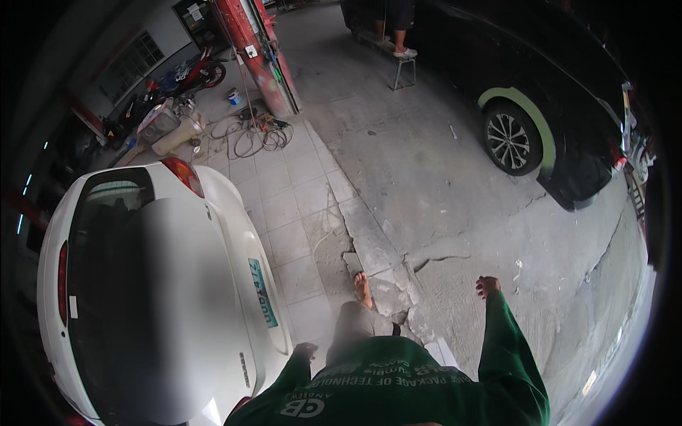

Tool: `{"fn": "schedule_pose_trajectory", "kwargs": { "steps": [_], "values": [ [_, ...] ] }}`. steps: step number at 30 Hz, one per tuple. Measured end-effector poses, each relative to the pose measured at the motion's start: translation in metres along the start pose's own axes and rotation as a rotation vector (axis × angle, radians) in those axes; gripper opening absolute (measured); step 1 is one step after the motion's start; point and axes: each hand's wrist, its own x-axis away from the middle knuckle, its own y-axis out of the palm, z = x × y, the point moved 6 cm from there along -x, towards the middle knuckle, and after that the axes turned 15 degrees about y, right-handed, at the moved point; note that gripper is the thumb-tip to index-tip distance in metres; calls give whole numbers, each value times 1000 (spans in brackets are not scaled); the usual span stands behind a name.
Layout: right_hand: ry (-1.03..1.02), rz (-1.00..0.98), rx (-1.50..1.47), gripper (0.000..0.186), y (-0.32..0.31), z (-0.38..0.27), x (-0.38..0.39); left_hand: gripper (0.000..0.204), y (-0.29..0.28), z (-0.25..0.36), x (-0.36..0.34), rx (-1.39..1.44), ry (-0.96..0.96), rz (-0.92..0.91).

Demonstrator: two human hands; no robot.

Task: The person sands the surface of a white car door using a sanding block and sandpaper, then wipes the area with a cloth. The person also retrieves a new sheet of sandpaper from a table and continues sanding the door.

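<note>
My right hand hangs out to the right over the grey concrete floor, its fingers curled in and nothing visible in them. Lower down, my left hand is close to my side, beside the rear of a white car. Its fingers are mostly hidden, so I cannot make out their pose. Neither hand touches the car. My bare-looking foot stands on the broken edge between the pale tiles and the concrete.
A dark car with a green-edged wheel arch stands at the right. Behind it a person's legs rest on a small step stool. Coiled hoses lie by a red post. Motorcycles and a tank stand far left.
</note>
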Motion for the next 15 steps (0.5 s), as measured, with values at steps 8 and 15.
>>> {"fn": "schedule_pose_trajectory", "kwargs": {
  "steps": [8,15],
  "values": [
    [65,-415,295,42,148,-271,-74,36,-4,189,-160,-790,501,-466],
    [427,-356,139,63,172,-276,-87,45,-119,461,-359,34,234,47]
  ]
}}
